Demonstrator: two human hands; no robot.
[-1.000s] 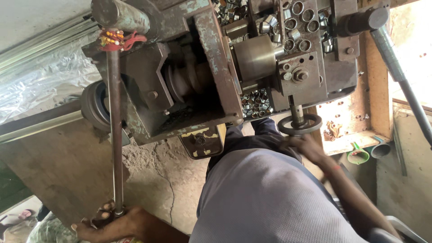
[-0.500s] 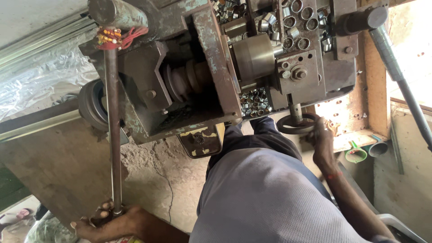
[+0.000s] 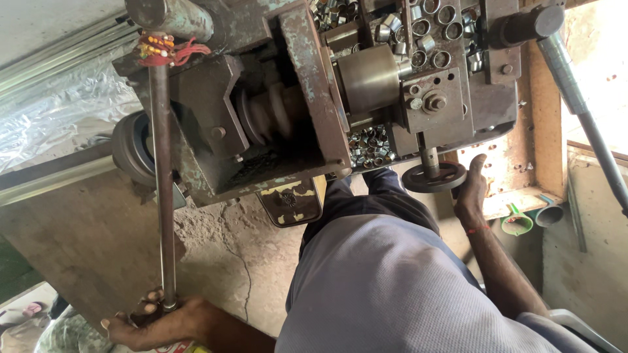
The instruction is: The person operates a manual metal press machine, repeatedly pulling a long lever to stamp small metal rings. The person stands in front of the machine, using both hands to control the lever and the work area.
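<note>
**Two hands on a worn metal lathe**

Gripping firmly, the left hand point(image 3: 157, 320) has its grip pressed around the lower end of a long grey steel lever rod point(image 3: 163, 196), which runs straight up to a rusty block wrapped in red thread point(image 3: 160, 51). At the far side, the right hand point(image 3: 472, 189) rests against the rim of a small dark round handwheel point(image 3: 434, 177), fingers curled on it and thumb raised; I cannot tell how tightly it pinches. Between the two hands stands the bulky, paint-chipped machine body point(image 3: 288, 117), with a brass-coloured cylinder point(image 3: 369, 78) and a heap of small shiny metal rings point(image 3: 369, 145) beneath it. More rings point(image 3: 425, 23) fill the tray above. A grey-clad lap point(image 3: 392, 287) blocks the floor below.
</note>
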